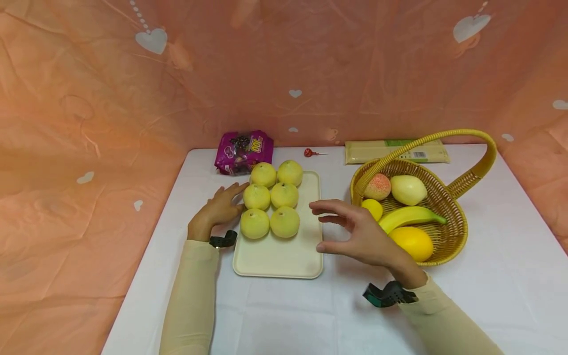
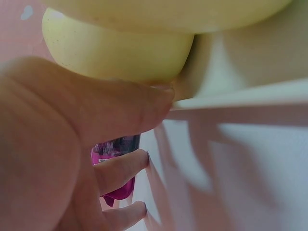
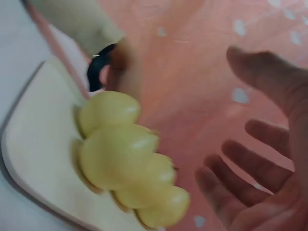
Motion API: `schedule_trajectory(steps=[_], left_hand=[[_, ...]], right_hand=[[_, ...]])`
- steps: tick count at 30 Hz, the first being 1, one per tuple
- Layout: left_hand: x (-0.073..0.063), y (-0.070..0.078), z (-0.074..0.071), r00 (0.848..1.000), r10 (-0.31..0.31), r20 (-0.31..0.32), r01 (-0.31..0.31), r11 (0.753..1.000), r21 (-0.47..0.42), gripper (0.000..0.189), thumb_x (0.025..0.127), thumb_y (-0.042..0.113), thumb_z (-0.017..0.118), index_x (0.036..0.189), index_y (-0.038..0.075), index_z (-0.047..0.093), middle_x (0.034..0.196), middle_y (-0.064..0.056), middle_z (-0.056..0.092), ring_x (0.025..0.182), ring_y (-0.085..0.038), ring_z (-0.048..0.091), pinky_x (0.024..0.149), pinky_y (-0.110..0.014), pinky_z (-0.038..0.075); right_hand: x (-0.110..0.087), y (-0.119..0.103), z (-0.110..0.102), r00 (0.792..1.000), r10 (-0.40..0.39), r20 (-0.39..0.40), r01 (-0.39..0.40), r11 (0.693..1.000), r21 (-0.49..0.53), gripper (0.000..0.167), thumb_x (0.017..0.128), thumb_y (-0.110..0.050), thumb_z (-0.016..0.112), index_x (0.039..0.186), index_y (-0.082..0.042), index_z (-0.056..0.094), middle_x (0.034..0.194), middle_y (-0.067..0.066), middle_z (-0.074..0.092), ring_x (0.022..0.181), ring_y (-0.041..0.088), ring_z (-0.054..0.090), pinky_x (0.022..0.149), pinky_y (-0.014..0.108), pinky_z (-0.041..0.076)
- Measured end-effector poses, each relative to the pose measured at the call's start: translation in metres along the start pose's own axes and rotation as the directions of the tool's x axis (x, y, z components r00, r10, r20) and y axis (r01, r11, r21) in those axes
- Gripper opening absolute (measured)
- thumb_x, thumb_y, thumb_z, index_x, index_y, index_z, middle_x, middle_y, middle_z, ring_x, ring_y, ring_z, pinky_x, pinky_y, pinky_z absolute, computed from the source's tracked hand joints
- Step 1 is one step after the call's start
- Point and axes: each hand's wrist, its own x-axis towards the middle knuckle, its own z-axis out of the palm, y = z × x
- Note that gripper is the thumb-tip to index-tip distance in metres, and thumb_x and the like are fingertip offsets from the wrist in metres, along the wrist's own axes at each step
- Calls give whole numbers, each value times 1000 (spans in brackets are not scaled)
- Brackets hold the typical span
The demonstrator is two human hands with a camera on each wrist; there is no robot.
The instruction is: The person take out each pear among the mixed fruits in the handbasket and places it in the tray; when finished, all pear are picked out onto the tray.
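Observation:
Several round, pale yellow fruits [image 1: 285, 222] stand in two columns on a cream tray [image 1: 277, 259]. My left hand [image 1: 218, 207] rests along the tray's left side, its fingers fairly straight and its thumb by the fruits. In the left wrist view, the thumb [image 2: 130, 106] lies against the tray's edge just under one fruit [image 2: 110, 53]; whether it touches the fruit I cannot tell. Between tray and basket hovers my right hand [image 1: 350, 229], with thumb and fingers spread apart and nothing held. The right wrist view shows that hand [image 3: 260, 173] apart from the fruits.
On the right, a handled wicker basket [image 1: 457, 224] holds a banana [image 1: 410, 217], a yellow mango-like fruit [image 1: 412, 244], a peach-like fruit [image 1: 378, 187] and others. Along the back lie a purple snack bag [image 1: 244, 152], a small red object [image 1: 308, 153] and a flat beige packet [image 1: 355, 153].

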Motion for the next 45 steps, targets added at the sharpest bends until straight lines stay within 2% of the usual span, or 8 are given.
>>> schedule_trajectory(steps=[11,17,24,30,34,37,43,45], left_hand=[[-2,0,-1,1000,6,-6,-6,1000,-5,72,108,30,56,175,22,31,182,-23,19,165,-61,4,120,-91,5],[-1,0,0,1000,5,-8,-5,1000,-13,72,108,29,57,175,22,32,182,-22,19,166,-60,3,120,-91,4],[-1,-1,0,1000,13,-14,-13,1000,-10,71,108,28,58,174,21,33,182,-22,19,166,-61,4,120,-92,4],[0,-2,0,1000,9,-10,-9,1000,-7,72,108,29,58,174,22,32,182,-22,19,166,-60,4,120,-91,5],[1,-2,0,1000,20,-13,-20,1000,-6,72,107,29,58,174,21,32,182,-22,19,166,-61,4,120,-92,5],[1,-2,0,1000,20,-15,-20,1000,-9,72,107,28,58,174,21,32,182,-22,19,166,-60,4,120,-91,4],[0,-2,0,1000,16,-15,-16,1000,-5,71,108,27,56,174,22,32,182,-22,19,166,-60,3,120,-91,4],[0,-2,0,1000,12,-15,-13,1000,-9,71,108,27,57,175,22,32,183,-21,18,166,-60,3,120,-91,4]], right_hand=[[-49,-14,-78,999,-3,-41,9,987,159,72,83,26,77,151,15,55,153,16,66,142,22,65,116,32,54],[-60,-21,-119,996,71,-61,-75,996,-54,69,86,24,76,151,9,59,153,5,69,138,10,67,109,20,55],[-54,-30,-153,978,175,-110,-202,926,-320,64,89,8,85,149,-9,68,143,-7,73,126,-4,70,98,11,55],[-40,-28,-172,951,269,-155,-310,807,-503,61,89,-14,93,146,-17,72,138,0,77,118,2,74,90,6,54],[-25,-24,-178,933,324,-153,-337,648,-683,68,87,-36,95,148,-17,71,134,14,79,112,27,77,86,24,60],[-14,-20,-179,921,370,-121,-320,543,-776,76,87,-45,94,150,-12,68,119,19,81,96,31,72,80,41,58],[1,-8,-183,862,501,-74,-344,470,-813,78,91,-45,90,152,-4,64,142,32,68,120,48,66,100,68,55],[5,-3,-184,840,539,-55,-345,454,-822,78,90,-44,90,150,-1,64,137,32,70,119,49,65,98,67,55]])
